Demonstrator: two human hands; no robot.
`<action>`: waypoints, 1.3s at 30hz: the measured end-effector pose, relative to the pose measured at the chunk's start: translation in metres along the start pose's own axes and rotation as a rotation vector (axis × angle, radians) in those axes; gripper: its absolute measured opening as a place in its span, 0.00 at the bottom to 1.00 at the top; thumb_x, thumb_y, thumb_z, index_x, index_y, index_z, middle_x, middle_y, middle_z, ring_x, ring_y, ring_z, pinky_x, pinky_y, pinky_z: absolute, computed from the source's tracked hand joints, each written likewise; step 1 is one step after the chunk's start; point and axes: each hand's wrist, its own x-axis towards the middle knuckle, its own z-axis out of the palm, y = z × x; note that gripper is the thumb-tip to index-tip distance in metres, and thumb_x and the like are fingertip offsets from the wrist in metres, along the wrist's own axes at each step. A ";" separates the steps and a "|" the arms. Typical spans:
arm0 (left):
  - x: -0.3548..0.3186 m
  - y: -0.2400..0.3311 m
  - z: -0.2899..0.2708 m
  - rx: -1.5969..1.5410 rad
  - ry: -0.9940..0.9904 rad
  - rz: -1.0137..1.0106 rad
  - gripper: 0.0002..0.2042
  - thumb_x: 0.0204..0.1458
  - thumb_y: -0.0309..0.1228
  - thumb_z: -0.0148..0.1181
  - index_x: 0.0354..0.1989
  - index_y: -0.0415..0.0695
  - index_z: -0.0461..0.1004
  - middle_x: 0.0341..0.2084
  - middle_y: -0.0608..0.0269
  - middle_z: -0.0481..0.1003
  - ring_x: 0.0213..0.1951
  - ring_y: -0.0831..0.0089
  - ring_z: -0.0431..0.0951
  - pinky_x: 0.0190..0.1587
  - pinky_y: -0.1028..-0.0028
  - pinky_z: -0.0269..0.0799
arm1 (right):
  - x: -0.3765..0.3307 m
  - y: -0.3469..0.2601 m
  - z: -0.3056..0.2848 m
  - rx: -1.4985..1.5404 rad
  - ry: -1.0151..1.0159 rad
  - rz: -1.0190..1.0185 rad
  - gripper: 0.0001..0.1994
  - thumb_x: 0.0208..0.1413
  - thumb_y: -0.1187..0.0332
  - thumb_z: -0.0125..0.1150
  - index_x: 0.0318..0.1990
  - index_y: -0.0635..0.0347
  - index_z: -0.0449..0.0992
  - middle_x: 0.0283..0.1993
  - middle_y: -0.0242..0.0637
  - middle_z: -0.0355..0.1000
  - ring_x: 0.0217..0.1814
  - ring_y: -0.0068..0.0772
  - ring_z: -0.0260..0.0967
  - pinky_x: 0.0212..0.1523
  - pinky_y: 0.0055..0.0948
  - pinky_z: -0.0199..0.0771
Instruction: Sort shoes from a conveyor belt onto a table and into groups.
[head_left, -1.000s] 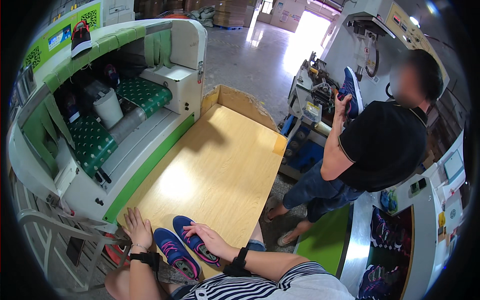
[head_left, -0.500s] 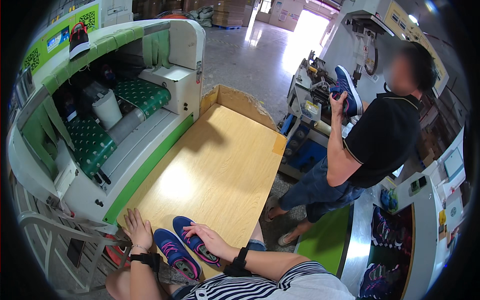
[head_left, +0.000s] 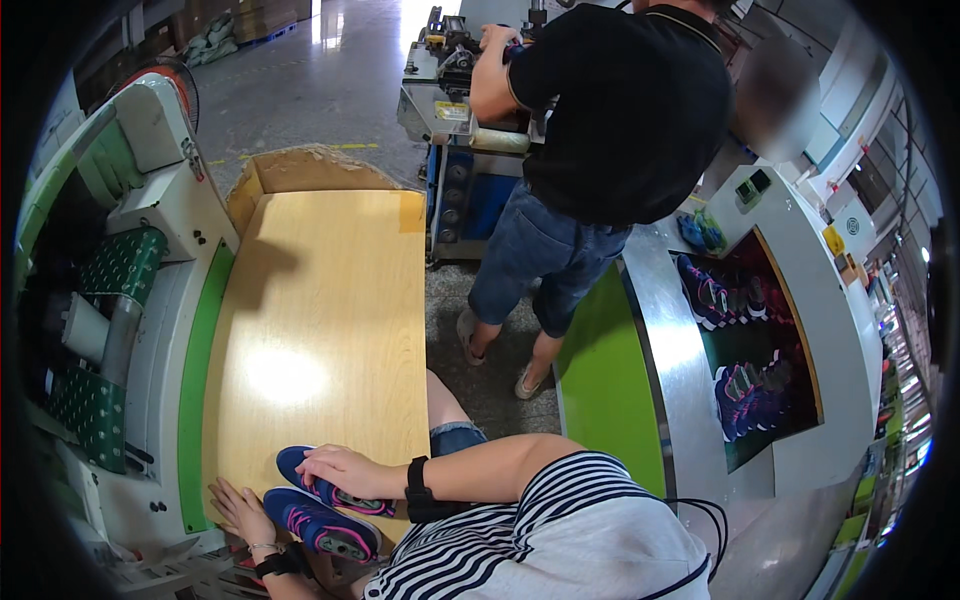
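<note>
A pair of navy sneakers with pink laces lies side by side at the near end of a wood-grain table (head_left: 330,300). My right hand (head_left: 345,470) rests on top of the farther sneaker (head_left: 300,462), its fingers lying loosely across the upper, not wrapped round it. The nearer sneaker (head_left: 318,522) is untouched beside it. Flat on the tabletop, just left of the shoes, my left hand (head_left: 240,512) has its fingers spread and holds nothing.
A conveyor machine (head_left: 150,330) borders the table on the left, and a ragged cardboard edge (head_left: 310,168) its far end. A co-worker (head_left: 620,110) stands beyond at another machine (head_left: 450,100). More sneakers (head_left: 740,400) sit inside an opening on the right.
My view has swung to the right, bringing the right-hand machine further in. The co-worker has turned away, and the shoe they held up is now hidden. My hands keep about the same places.
</note>
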 end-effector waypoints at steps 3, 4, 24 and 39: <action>-0.003 -0.002 -0.003 0.022 -0.005 -0.004 0.29 0.67 0.46 0.34 0.75 0.55 0.42 0.76 0.58 0.37 0.75 0.50 0.37 0.69 0.36 0.32 | -0.002 0.001 0.004 -0.001 -0.002 -0.003 0.22 0.71 0.60 0.40 0.36 0.66 0.78 0.43 0.43 0.77 0.56 0.44 0.69 0.70 0.39 0.58; -0.003 -0.004 -0.003 0.023 -0.004 -0.007 0.29 0.67 0.46 0.34 0.75 0.55 0.42 0.76 0.58 0.37 0.75 0.50 0.37 0.69 0.36 0.32 | -0.002 0.001 0.006 -0.010 -0.001 -0.006 0.22 0.71 0.60 0.40 0.36 0.66 0.78 0.43 0.43 0.77 0.56 0.44 0.69 0.70 0.39 0.58; -0.001 -0.010 0.001 0.015 0.017 0.004 0.29 0.68 0.47 0.33 0.76 0.56 0.41 0.76 0.59 0.37 0.75 0.50 0.38 0.69 0.36 0.32 | 0.000 0.001 0.006 -0.009 -0.006 -0.020 0.22 0.71 0.61 0.40 0.35 0.67 0.78 0.43 0.43 0.77 0.56 0.44 0.70 0.70 0.40 0.58; 0.002 -0.009 0.003 0.031 -0.010 -0.001 0.29 0.68 0.46 0.34 0.75 0.54 0.42 0.76 0.59 0.37 0.75 0.50 0.38 0.69 0.36 0.33 | 0.000 -0.003 0.004 -0.015 -0.021 0.034 0.22 0.72 0.59 0.40 0.37 0.66 0.78 0.46 0.43 0.77 0.60 0.45 0.67 0.69 0.39 0.57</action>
